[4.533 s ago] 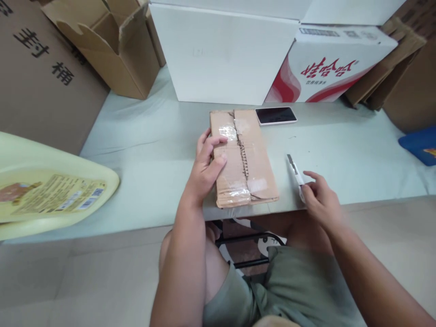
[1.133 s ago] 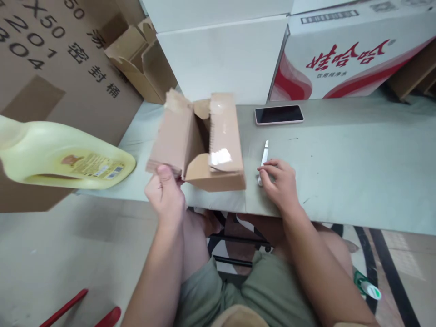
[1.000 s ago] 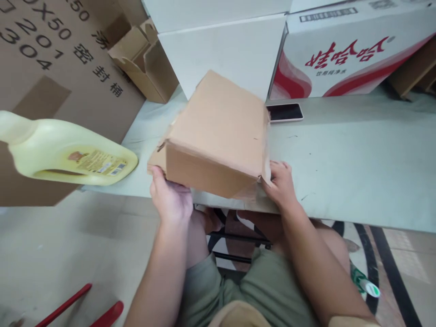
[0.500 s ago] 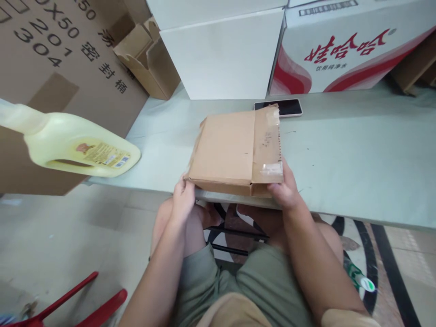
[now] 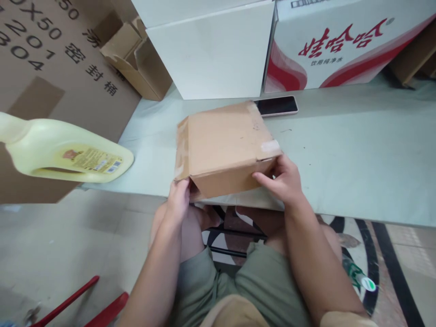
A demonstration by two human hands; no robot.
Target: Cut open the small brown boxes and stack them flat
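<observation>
A brown cardboard box [image 5: 225, 141] sits at the table's front edge, with torn flaps and bits of clear tape on its left and right sides. My left hand [image 5: 179, 195] grips the flap at its near left corner, thumb on top and the other fingers hidden below. At the near right corner my right hand [image 5: 282, 179] holds the box, with the thumb against the front wall and the fingers at the flap's edge. What the box contains, if anything, is hidden. Just behind it lies a phone [image 5: 277, 106], partly covered by the box's far right corner.
A pale yellow bottle [image 5: 71, 150] lies at the left table edge by a large carton [image 5: 41, 86]. Behind stand a small open box [image 5: 139, 63], a white box [image 5: 211, 59] and a red-and-white carton [image 5: 327, 50]. A plastic bottle [image 5: 359, 274] is on the floor.
The right flap has folded down and the left flap now sticks out. The front wall shows taller. My right thumb has moved left onto that wall; the camera view has shifted slightly.
</observation>
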